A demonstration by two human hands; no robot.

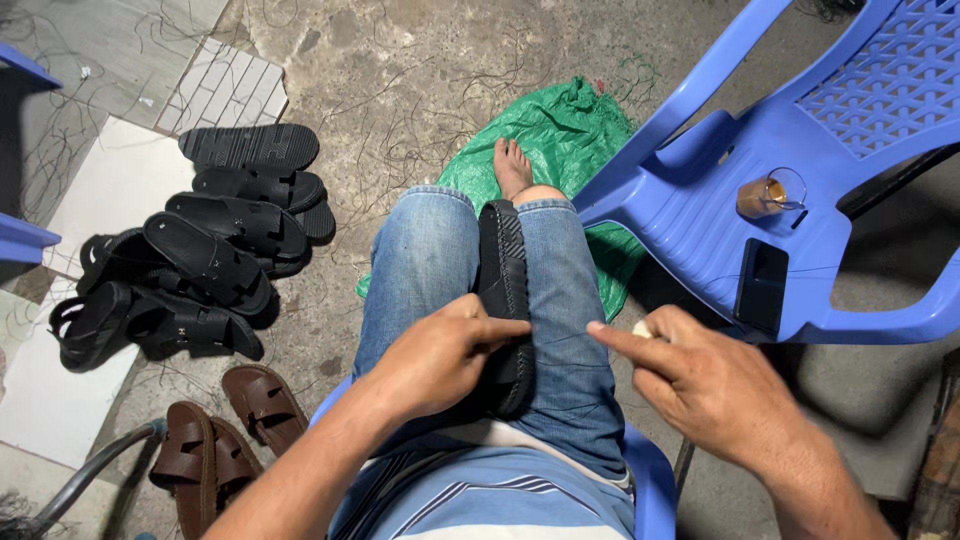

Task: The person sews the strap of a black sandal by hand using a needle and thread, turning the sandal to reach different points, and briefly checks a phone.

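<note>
A black rubber sandal sole with a stitched, ridged edge [505, 300] stands on its side between the knees of blue jeans. It runs lengthwise along the thighs. A small pale lump [642, 328] sits pinched just right of it.

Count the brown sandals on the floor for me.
2 brown sandals: one lies on the concrete beside the person's left knee, the other just below and left of it, by the grey hose. The frame's bottom edge cuts this one off, so more may lie out of view.
</note>
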